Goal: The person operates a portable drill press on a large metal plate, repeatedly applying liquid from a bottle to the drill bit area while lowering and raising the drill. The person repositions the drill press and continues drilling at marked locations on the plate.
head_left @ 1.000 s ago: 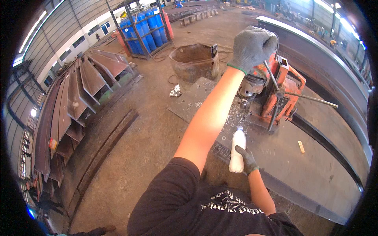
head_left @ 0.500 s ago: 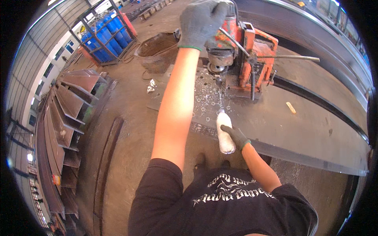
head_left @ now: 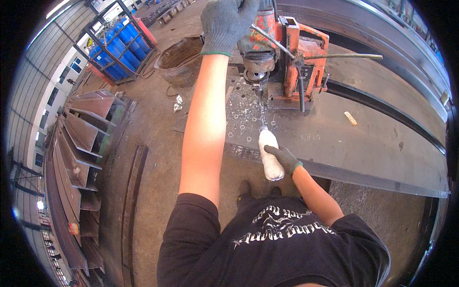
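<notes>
My left hand (head_left: 228, 21), in a grey glove, rests on top of an orange magnetic drill (head_left: 282, 52) that stands on a long steel plate (head_left: 373, 143). A long feed handle (head_left: 342, 56) juts from the drill toward the right. My right hand (head_left: 285, 158), also gloved, grips a white squeeze bottle (head_left: 269, 154) with its nozzle aimed at the drill bit (head_left: 259, 91). A thin stream runs from the nozzle to the bit. Metal chips and several marked circles lie on the plate around the bit.
A rusty metal tub (head_left: 179, 60) sits on the concrete floor left of the drill. Blue drums in a rack (head_left: 117, 48) stand at the far left. Steel plates and beams (head_left: 86, 129) are stacked along the left. A small yellow chalk piece (head_left: 350, 118) lies on the plate.
The view has tilted closer over the drill. My left hand stays on the drill's top, and the bottle in my right hand has come nearer the bit.
</notes>
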